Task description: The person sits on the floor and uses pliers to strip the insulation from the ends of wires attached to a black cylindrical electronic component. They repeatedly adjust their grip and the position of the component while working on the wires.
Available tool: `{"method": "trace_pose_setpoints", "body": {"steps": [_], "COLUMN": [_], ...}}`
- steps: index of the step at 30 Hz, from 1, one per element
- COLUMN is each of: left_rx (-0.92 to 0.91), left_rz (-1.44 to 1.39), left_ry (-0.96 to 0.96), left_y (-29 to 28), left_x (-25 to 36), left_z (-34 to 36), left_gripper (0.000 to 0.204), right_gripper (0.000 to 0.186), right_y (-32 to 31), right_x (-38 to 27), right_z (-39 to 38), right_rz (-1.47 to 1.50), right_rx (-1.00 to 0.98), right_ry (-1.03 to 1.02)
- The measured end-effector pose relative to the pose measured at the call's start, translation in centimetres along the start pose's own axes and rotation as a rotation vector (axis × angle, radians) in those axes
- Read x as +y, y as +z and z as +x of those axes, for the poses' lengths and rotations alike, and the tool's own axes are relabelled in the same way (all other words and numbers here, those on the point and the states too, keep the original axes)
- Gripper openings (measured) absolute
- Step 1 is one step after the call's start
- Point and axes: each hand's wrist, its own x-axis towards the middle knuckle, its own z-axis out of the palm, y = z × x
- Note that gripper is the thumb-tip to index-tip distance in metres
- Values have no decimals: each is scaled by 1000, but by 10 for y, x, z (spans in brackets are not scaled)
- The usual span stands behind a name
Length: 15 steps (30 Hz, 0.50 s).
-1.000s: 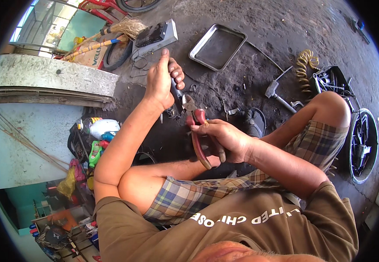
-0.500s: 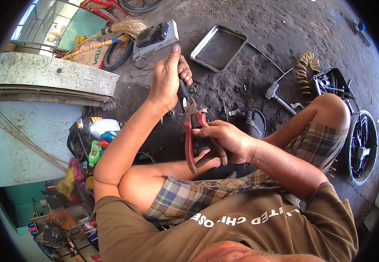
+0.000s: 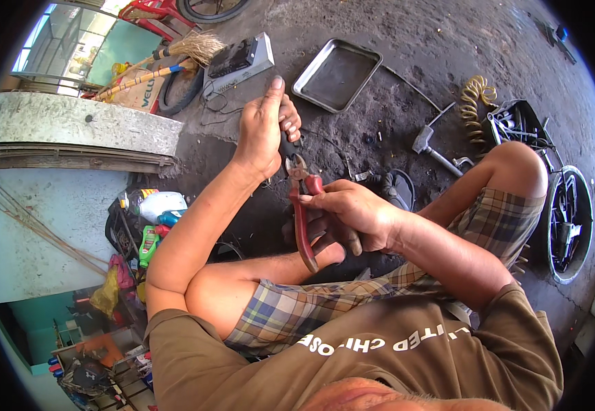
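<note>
My left hand (image 3: 262, 133) is closed around a dark rod-like piece (image 3: 288, 148), thumb pointing up and away from me. Most of that piece is hidden in my fist, so its kind is unclear. In my right hand (image 3: 362, 214) are red-handled cutting pliers (image 3: 300, 218), with one handle free of the palm on the left. Their metal jaws (image 3: 296, 166) meet the lower end of the dark piece, just below my left fist. Whether they bite into it cannot be made out.
A metal tray (image 3: 338, 75) lies ahead on the dirty floor, with a hammer-like tool (image 3: 426, 140) to its right. Farther right are a coiled yellow hose (image 3: 477, 103), a toolbox (image 3: 520, 127) and a round basin (image 3: 570, 270) of parts. Bottles (image 3: 160, 205) stand left.
The pliers have tilted slightly, their free handle's end swinging right, and their jaws sit a little higher. Both hands keep their grip. The whole view has shifted slightly.
</note>
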Motion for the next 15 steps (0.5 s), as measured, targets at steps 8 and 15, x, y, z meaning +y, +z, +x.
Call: {"method": "trace_pose_setpoints", "body": {"steps": [8, 15], "left_rx": [62, 76], "left_rz": [-58, -65], "left_ry": [-78, -85], "left_y": [1, 4], "left_x": [-10, -17], "left_z": [3, 7], "left_gripper": [56, 54], "right_gripper": [31, 35], "right_y": [9, 8], "right_x": [6, 29], "right_z": [5, 20], "right_rz": [-146, -69], "right_rx": [160, 217], "right_ry": [-23, -94]}}
